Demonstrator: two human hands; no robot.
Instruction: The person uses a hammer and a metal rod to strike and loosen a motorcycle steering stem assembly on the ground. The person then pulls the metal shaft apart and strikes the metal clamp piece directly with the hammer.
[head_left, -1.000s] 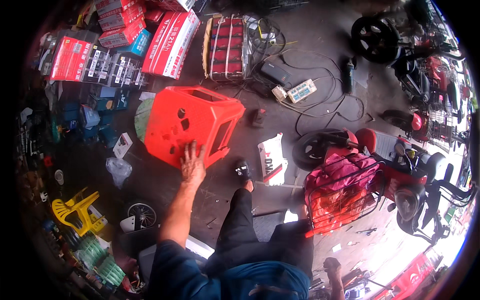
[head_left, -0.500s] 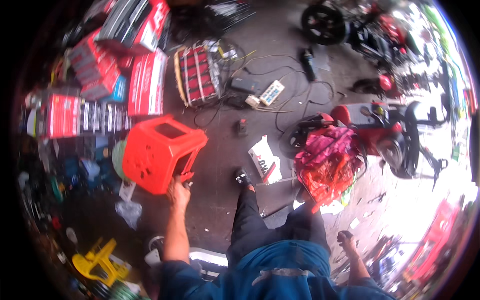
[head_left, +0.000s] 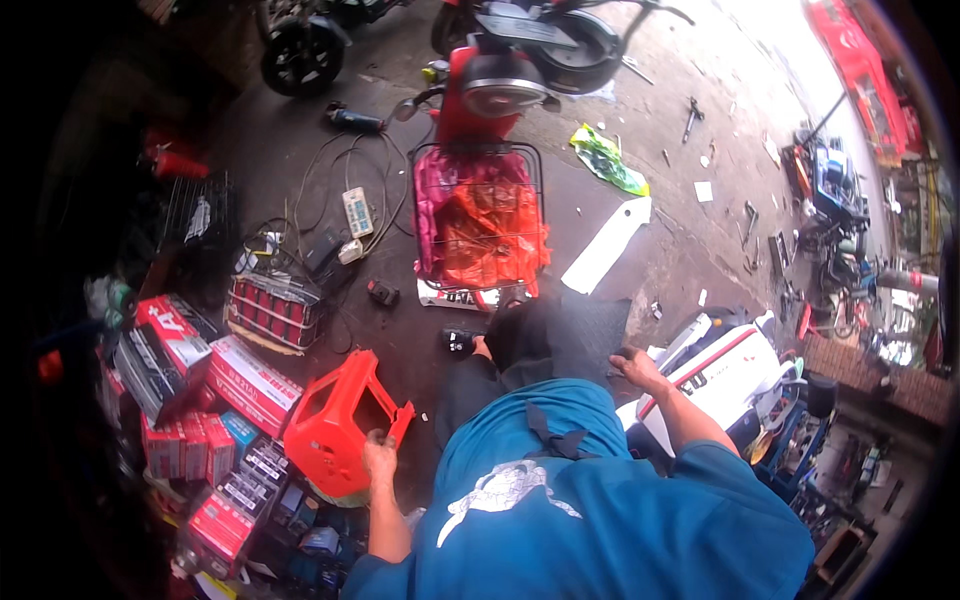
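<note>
My left hand (head_left: 380, 456) is closed around a leg of a red plastic stool (head_left: 335, 430), which is tilted on its side to my left, its open underside partly facing me. My right hand (head_left: 637, 369) is out to the right with its fingers curled, at the corner of a dark flat sheet (head_left: 598, 325) beside my leg. Whether the fingers grip that sheet or something small is hidden. In front of me stands a red scooter (head_left: 478, 110) with a black wire basket (head_left: 541, 205) full of pink and orange-red plastic bags (head_left: 490, 235).
Red battery boxes (head_left: 250, 385) are piled at the left. A strapped battery pack (head_left: 272, 310), a power strip (head_left: 357, 211) and cables lie on the floor. To the right are a white body panel (head_left: 725, 365), a white strip (head_left: 608, 243) and scattered tools (head_left: 692, 118).
My view and body have turned right, bringing the scooter basket straight ahead. The stool has stayed in my left hand. My right hand has come in beside the dark sheet.
</note>
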